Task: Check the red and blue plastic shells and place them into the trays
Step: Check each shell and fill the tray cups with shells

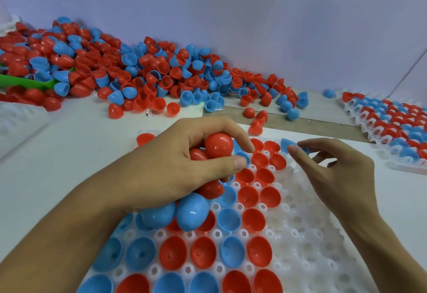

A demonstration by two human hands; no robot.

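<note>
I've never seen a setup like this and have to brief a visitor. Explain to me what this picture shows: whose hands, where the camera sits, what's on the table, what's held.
There is no machine here: a person works with bare hands, and the single picture comes from a camera worn on the head, looking forward and down.

The left hand grips a handful of plastic half-shells, red and blue; a red shell sits on top between its fingers. The right hand pinches one blue shell at its fingertips, over the far edge of the tray.

Below both hands lies a white tray of round pockets. Its left part already holds shells, open side up; its right part is not yet filled.

Further back is a big loose pile of shells, with something green partly buried in it. At the far right sits a second tray, filled.
</note>
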